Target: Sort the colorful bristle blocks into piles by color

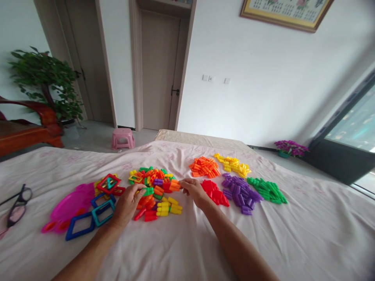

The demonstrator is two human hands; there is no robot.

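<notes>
My left hand [128, 203] is closed, thumb and fingers pinching a green toy building block [148, 191]. Opposite it, my right hand [194, 190] has its fingertips closed on the end of an orange building block [175, 185]. A red block sits right beside the orange one; I cannot tell whether they are joined. Both hands are over a mixed pile of blocks [148, 175] in orange, green, yellow, red and purple. On the near side of the pile lie several yellow blocks [163, 209] and a red block [150, 216].
Sorted heaps lie to the right: orange [204, 167], yellow [234, 165], red [213, 192], purple [240, 192] and green [267, 190]. Leftward are square frames [80, 226], a magenta plastic tray [70, 203] and eyeglasses [20, 205]. A wrinkled pink sheet [187, 249] lies underneath. Beyond stands a pink stool [123, 138].
</notes>
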